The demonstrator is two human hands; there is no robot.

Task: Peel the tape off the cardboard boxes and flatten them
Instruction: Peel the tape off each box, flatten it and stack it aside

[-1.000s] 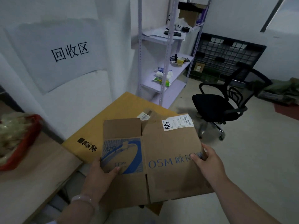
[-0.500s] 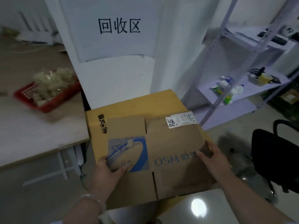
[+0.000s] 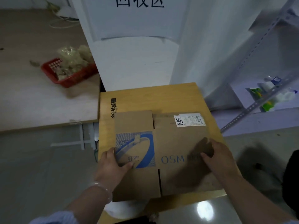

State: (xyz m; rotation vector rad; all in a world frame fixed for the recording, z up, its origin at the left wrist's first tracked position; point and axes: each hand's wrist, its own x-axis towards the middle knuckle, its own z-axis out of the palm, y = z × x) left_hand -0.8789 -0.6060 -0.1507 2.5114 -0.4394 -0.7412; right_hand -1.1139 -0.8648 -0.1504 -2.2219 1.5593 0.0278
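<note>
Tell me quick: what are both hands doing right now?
Left hand: grips the box at its left edge.
Right hand: grips the same box at its right edge.

A white sign (image 3: 140,7) on the wall carries large black characters, 回收区, their tops cut off by the frame edge. The flattened box (image 3: 169,143) bears "OSM" in blue capitals; the blue characters after it are blurred and partly under the right hand (image 3: 221,157). Its blue oval panel has a few small characters by the left hand (image 3: 111,165), too blurred to read. A white label (image 3: 190,119) near its far edge shows handwritten digits turned sideways, not surely readable, a barcode and tiny print. The yellow carton (image 3: 161,97) beneath carries a black seal and a column of black characters, illegible.
</note>
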